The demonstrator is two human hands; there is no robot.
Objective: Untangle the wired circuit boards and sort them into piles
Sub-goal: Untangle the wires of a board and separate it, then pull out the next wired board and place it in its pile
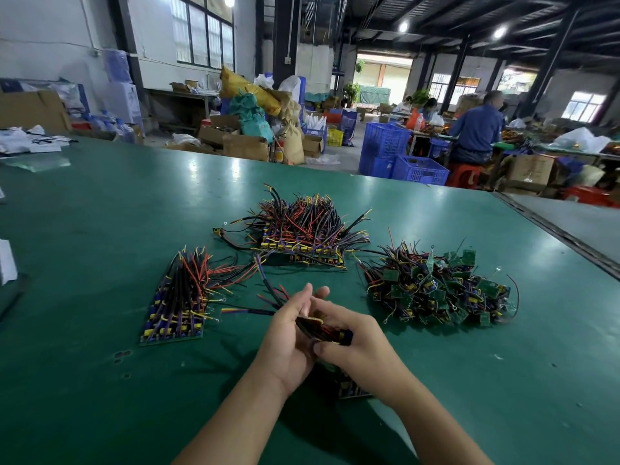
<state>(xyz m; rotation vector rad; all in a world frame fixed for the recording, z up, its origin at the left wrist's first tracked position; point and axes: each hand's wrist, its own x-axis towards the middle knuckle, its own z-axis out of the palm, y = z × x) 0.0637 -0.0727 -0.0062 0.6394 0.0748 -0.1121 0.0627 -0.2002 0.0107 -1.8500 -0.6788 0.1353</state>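
Right hand (355,337) grip curled round the black-red wire bundle (322,328), left hand (288,333) grip straight-fingered against it; jumbled green-board heap (439,290) right of bundle on glossy worktop (100,364).

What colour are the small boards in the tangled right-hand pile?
The small square circuit boards are green; head view.

Right hand (355,340) pinches a wire bundle (323,328) lying against the left hand (288,333), fingers (313,293) straight.
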